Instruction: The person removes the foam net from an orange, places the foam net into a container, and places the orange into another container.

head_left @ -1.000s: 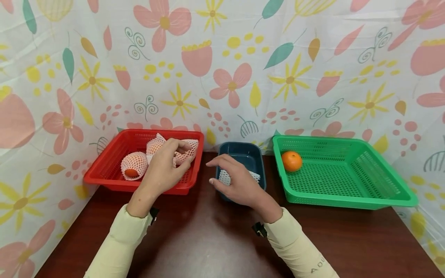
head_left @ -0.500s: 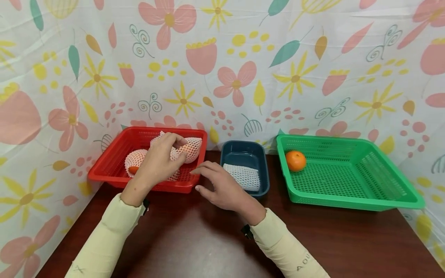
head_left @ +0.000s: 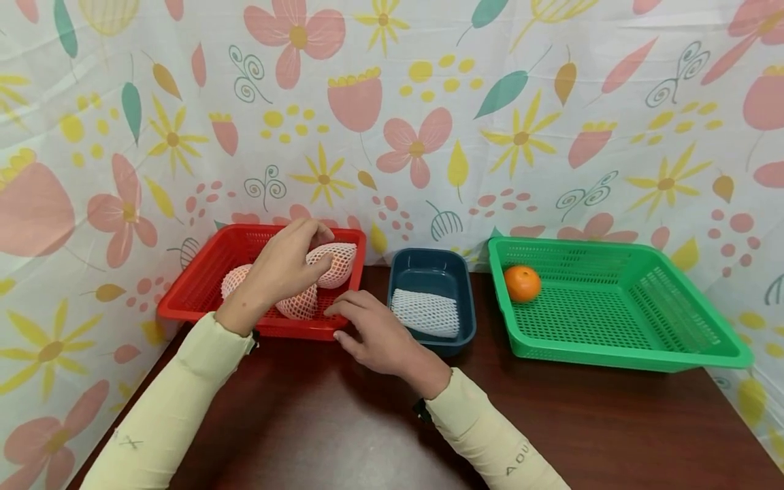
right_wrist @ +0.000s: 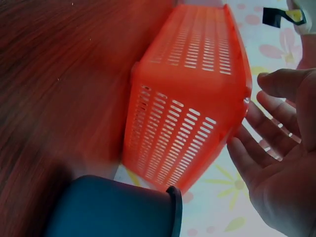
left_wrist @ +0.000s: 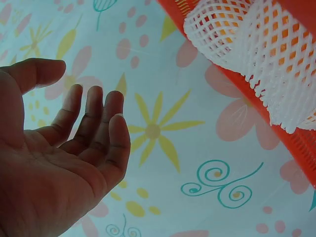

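Note:
Over the red basket [head_left: 309,331] hovers my left hand [head_left: 278,262], palm facing right and fingers loosely bent, holding nothing. Below and beside it lie orange fruits in white foam nets: one netted fruit [head_left: 337,267] at the right, another netted fruit [head_left: 298,303] in front, a third netted fruit [head_left: 235,278] partly behind the wrist. In the left wrist view, netted fruit [left_wrist: 281,54] shows well apart from the fingers. My right hand [head_left: 380,335] is at the basket's front right corner, its fingertips right by the rim in the right wrist view and nothing held.
A dark blue tray [head_left: 470,306] stands between the two baskets, with a flat white foam net [head_left: 427,313] in it. To the right is a green basket [head_left: 612,358] holding one bare orange [head_left: 522,283]. A flowered cloth [head_left: 416,88] hangs behind the brown table [head_left: 343,422].
My right hand has moved left from over the blue tray to the red basket's corner, uncovering the foam net. My left hand has stayed over the red basket, rising slightly. The view has shifted a little.

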A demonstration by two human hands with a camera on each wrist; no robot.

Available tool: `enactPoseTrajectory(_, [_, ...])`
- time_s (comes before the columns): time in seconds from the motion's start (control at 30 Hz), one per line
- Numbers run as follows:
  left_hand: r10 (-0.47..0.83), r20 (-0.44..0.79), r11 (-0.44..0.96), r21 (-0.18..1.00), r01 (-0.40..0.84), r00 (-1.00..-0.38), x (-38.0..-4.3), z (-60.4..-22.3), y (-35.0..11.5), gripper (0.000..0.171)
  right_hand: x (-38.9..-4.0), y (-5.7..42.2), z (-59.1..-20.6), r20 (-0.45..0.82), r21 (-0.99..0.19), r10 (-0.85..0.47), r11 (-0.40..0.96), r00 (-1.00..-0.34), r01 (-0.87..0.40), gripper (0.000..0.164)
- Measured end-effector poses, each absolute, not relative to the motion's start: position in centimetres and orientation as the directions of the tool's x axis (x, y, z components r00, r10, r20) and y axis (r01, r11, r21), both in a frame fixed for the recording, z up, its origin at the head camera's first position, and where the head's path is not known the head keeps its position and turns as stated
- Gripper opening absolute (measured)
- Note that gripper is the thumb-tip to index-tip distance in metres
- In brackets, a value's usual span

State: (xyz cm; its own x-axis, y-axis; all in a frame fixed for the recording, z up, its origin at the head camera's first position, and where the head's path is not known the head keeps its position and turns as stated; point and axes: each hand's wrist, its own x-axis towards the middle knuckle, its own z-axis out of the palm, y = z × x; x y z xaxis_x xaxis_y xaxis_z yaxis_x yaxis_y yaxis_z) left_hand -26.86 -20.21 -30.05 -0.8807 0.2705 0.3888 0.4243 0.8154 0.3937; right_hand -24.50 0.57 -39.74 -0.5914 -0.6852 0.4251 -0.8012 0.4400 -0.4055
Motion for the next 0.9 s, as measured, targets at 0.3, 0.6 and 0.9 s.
enactPoseTrajectory(0.3, [0.275, 0.337, 0.828, 0.392, 0.4, -0.9, -29.4, -30.0, -20.2, 0.031, -24.7, -0.1, -39.9, 0.433, -0.361, -0.67, 0.484, -0.603, -0.797, 0.021])
enactPoseTrajectory(0.6, [0.286, 0.215, 0.863, 0.365, 0.349, -0.934, -31.7, -30.7, -20.6, 0.047, -24.5, -0.3, -40.1, 0.44, -0.388, -0.651, 0.484, -0.619, -0.785, 0.021])
enactPoseTrajectory(0.9, [0.296, 0.128, 0.89, 0.323, 0.322, -0.946, -33.6, -31.1, -20.7, 0.055, -24.4, -0.3, -39.9, 0.425, -0.391, -0.651, 0.495, -0.629, -0.776, 0.02])
